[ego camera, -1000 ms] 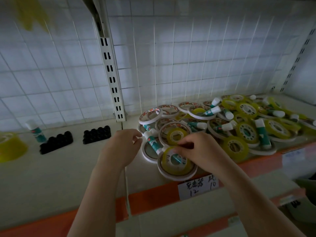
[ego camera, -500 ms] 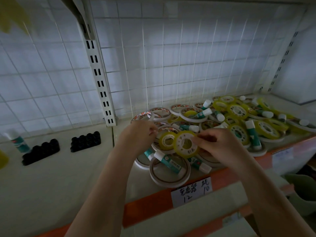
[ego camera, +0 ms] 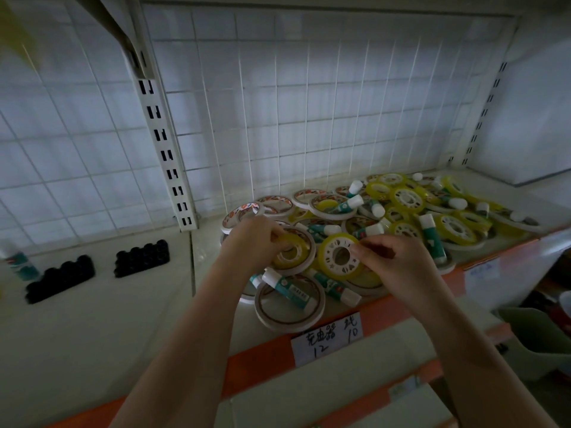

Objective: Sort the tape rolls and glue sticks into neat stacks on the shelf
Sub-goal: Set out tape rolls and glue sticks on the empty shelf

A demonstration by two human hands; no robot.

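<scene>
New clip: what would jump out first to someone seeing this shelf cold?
The jumbled heap of tape rolls and glue sticks on the shelf's right half. In front of it, the right hand pinches a yellow tape roll, and the left hand grips another yellow roll.

The left part of the shelf (ego camera: 92, 319) lies bare in front of two black holders (ego camera: 60, 282) and an upright glue stick (ego camera: 18, 264). To the right, a heap of tape rolls and glue sticks (ego camera: 401, 217) fills the shelf from the wire grid (ego camera: 309, 118) to the orange front edge (ego camera: 386, 307), and a slotted upright (ego camera: 167, 149) stands between the two bays.

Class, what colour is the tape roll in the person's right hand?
Yellow tape roll, white core; head view.
</scene>
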